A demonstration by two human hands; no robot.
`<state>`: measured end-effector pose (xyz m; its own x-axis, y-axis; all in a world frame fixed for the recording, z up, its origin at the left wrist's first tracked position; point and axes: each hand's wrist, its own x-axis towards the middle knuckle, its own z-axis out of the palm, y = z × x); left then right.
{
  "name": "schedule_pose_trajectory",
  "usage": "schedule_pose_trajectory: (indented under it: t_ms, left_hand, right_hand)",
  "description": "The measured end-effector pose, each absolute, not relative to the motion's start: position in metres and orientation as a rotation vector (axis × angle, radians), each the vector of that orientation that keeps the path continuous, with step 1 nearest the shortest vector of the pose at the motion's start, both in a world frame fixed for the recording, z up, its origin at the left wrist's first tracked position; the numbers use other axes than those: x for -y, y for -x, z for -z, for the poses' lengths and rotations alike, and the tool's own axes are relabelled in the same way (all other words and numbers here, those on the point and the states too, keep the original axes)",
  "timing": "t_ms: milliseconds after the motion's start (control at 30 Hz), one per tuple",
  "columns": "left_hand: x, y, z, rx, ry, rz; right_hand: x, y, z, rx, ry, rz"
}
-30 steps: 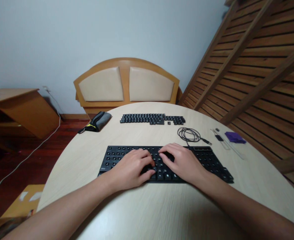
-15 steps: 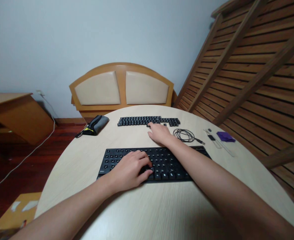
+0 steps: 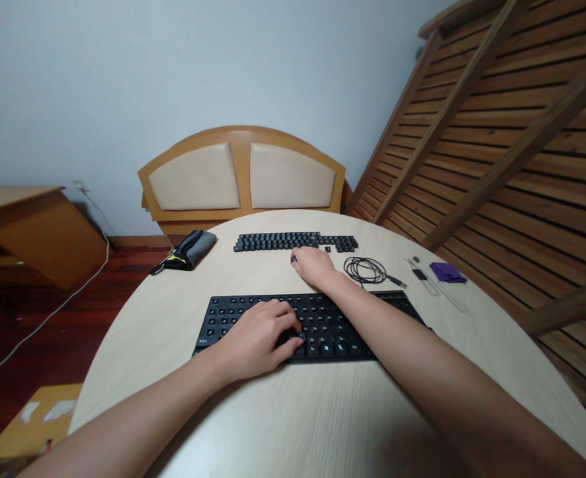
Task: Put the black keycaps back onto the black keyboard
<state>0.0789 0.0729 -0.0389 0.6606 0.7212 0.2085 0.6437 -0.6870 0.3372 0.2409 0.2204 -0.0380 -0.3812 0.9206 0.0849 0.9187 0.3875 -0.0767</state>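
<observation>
A black keyboard lies on the table; most of its key positions are stripped of caps, while some bottom-row keys still have theirs. My left hand rests over its left and middle part, fingers bent and thumb apart, with no object visible between them. Beyond the keyboard, my right hand has its fingers closed on a small dark keycap, partly hidden by the fingertips. Just past that hand, loose keycaps lie in rows near the far edge. One single keycap sits slightly apart from them.
To the right lie a coiled black USB cable, a wire keycap puller with a black handle, and a folded purple cloth. A dark grey and black pouch lies at the left edge of the round table.
My right hand has drawn back slightly from the keycap rows, with a keycap now between its fingers. The left hand keeps its place on the keyboard.
</observation>
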Motion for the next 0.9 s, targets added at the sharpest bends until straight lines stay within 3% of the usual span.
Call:
schedule_pose_trajectory:
  t_ms: [233,367,533,900]
  left_hand:
    - [-0.071,-0.080,0.037,-1.114,-2.661,-0.432]
    - [-0.069,-0.081,0.038,-1.168,-2.656,-0.460]
    - [-0.066,-0.085,0.040,-1.251,-2.648,-0.486]
    - [-0.060,-0.089,0.045,-1.290,-2.595,-0.614]
  right_hand:
    - [-0.169,-0.285,0.031,2.534,1.486,-0.123]
    - [-0.133,-0.311,0.040,2.356,1.174,-0.393]
    - [-0.109,-0.321,0.055,2.223,1.119,-0.551]
    - [-0.088,-0.317,0.054,2.237,0.973,-0.442]
